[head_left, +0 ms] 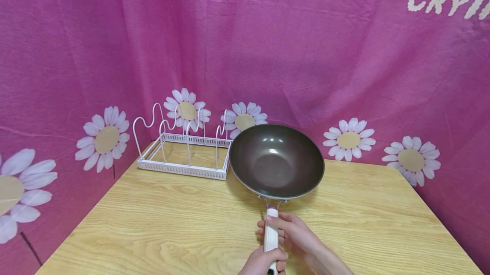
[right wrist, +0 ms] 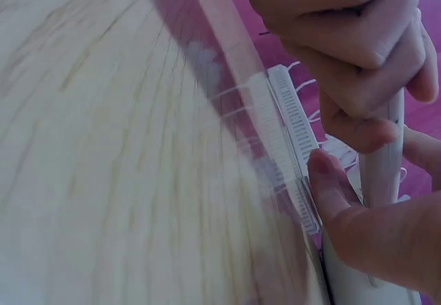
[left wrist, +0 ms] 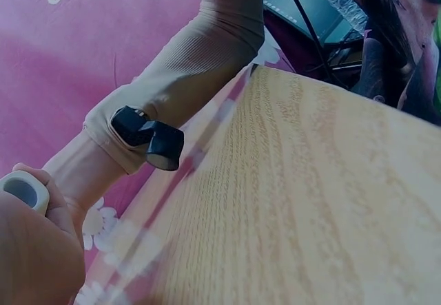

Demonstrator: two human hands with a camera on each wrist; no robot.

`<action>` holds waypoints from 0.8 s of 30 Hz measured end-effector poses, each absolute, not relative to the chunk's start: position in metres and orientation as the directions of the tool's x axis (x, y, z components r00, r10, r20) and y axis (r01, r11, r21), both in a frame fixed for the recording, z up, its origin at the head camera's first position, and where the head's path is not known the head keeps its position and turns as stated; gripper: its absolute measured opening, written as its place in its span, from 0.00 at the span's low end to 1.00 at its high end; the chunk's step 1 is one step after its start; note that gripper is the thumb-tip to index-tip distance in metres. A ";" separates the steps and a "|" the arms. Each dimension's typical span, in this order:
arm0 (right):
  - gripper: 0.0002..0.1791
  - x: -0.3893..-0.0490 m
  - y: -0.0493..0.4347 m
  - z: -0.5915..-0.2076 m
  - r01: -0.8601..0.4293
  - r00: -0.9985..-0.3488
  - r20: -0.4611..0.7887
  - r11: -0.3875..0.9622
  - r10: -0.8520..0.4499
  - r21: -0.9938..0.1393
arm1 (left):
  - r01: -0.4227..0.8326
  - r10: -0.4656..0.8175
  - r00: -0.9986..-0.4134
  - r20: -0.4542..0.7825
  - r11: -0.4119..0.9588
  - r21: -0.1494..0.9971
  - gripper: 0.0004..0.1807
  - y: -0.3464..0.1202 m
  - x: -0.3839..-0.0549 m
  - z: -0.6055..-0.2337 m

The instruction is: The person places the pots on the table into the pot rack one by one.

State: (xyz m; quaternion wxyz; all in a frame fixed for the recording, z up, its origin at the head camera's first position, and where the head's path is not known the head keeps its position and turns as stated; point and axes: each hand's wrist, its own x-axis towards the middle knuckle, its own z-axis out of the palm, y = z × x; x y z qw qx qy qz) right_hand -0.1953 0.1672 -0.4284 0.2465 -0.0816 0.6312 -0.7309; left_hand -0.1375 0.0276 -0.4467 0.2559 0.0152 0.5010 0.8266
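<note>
A wok [head_left: 275, 162] with a dark, glossy inside and a white handle [head_left: 271, 232] is held tilted above the wooden table, its inside facing the head camera. My left hand [head_left: 263, 261] grips the handle near its end; that end, with its hole, shows in the left wrist view. Higher up, close to the pan, my right hand [head_left: 300, 233] holds the handle, thumb on top and fingertips showing past the far side. In the right wrist view the curled left hand [right wrist: 344, 36] is above the right hand [right wrist: 372, 233] on the handle [right wrist: 382, 167].
To the left of the wok stands a white wire rack [head_left: 181, 172] with several curved dividers. The wok's left rim overlaps the rack's right end in the head view. Behind the wooden table [head_left: 172, 224] hangs a pink curtain [head_left: 298, 53] with daisies.
</note>
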 end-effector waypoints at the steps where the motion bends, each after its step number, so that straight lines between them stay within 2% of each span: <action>1: 0.34 -0.195 0.166 -0.429 0.261 -0.869 -0.191 -0.096 -0.456 -0.960 | -0.407 0.441 -0.869 -0.226 -0.375 0.833 0.06 0.028 -0.137 -0.447; 6: 0.37 -0.196 0.157 -0.430 0.259 -0.899 -0.197 -0.112 -0.392 -0.959 | -0.418 0.437 -0.866 -0.244 -0.364 0.832 0.06 0.029 -0.137 -0.448; 13: 0.32 -0.197 0.149 -0.430 0.287 -0.900 -0.213 -0.148 -0.381 -0.946 | -0.346 0.377 -0.896 -0.235 -0.261 0.901 0.06 0.030 -0.136 -0.452; 24: 0.29 -0.199 0.141 -0.433 0.307 -0.901 -0.238 -0.145 -0.363 -0.941 | -0.354 0.364 -0.899 -0.245 -0.272 0.895 0.07 0.029 -0.136 -0.452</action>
